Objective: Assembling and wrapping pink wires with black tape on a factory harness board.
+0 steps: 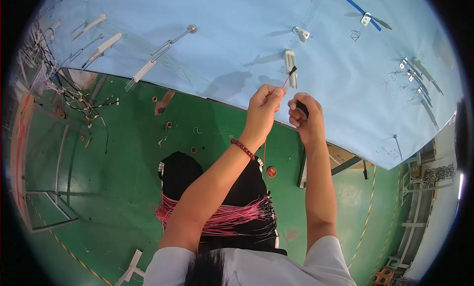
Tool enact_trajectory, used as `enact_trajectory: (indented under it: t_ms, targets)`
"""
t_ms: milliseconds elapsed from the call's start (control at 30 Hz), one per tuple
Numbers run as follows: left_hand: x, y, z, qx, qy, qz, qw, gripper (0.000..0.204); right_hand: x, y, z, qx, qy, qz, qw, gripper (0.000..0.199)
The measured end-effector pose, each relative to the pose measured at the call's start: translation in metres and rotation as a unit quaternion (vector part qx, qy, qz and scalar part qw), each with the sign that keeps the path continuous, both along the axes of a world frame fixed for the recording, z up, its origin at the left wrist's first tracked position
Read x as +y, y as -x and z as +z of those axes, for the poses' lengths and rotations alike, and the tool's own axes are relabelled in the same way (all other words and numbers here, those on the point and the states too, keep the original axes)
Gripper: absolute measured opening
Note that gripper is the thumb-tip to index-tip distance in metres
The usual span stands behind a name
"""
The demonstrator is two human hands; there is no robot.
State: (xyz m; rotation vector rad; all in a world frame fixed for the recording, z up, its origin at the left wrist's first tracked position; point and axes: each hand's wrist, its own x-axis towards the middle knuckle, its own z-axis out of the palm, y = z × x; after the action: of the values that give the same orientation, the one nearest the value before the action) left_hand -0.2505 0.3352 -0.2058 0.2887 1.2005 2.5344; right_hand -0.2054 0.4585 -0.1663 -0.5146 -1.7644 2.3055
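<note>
1. here's the left hand [264, 106], just off the lower edge of the board [237, 54], thumb and forefinger pinched on a thin pink wire [286, 81], apparently to keep it taut.
2. up at the wire's far end, a black wrap [292, 70] sits against the white slotted holder [289, 58], which looks placed to steady that end.
3. and the right hand [310, 120], close beside, has its fingers curled around a black roll [302, 108], probably tape, kept near the wrap, it seems, for easy reach; the contact is partly hidden.
4. below the left hand a thin strand hangs down towards the lap.
5. across the lap, on black trousers [180, 167], lies a bundle of pink wires [232, 217], dark ends to the right, presumably laid one way for picking singly.
6. towards the board's left edge, forked holders [160, 51] stand out; near its top right, a metal bracket [365, 19] holds a blue tube [349, 0].
</note>
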Motion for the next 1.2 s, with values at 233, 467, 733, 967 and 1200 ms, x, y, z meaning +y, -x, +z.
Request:
enact_trajectory:
  t_ms: [233, 467, 733, 967, 1200]
  targets:
    - [-0.006, -0.006, 0.000, 0.038, 0.014, -0.011, 0.999, 0.028, -0.004, 0.016, -0.003, 0.021, 0.092, 0.120, 0.988, 0.024]
    - [-0.023, -0.007, -0.012, 0.090, 0.050, -0.045, 0.994, 0.045, -0.005, 0.015, 0.005, 0.037, -0.068, 0.170, 0.982, 0.040]
    - [-0.022, -0.006, -0.011, 0.114, 0.059, -0.024, 0.991, 0.022, 0.000, 0.007, 0.005, 0.063, -0.078, 0.165, 0.981, 0.034]
    - [-0.015, -0.013, -0.009, 0.270, 0.311, 0.129, 0.902, 0.010, -0.007, -0.023, 0.011, 0.040, -0.133, 0.109, 0.984, 0.021]
    - [-0.007, -0.026, -0.038, 0.169, 0.017, 0.090, 0.981, 0.020, -0.053, -0.026, 0.016, 0.206, -0.585, -0.056, 0.782, 0.014]
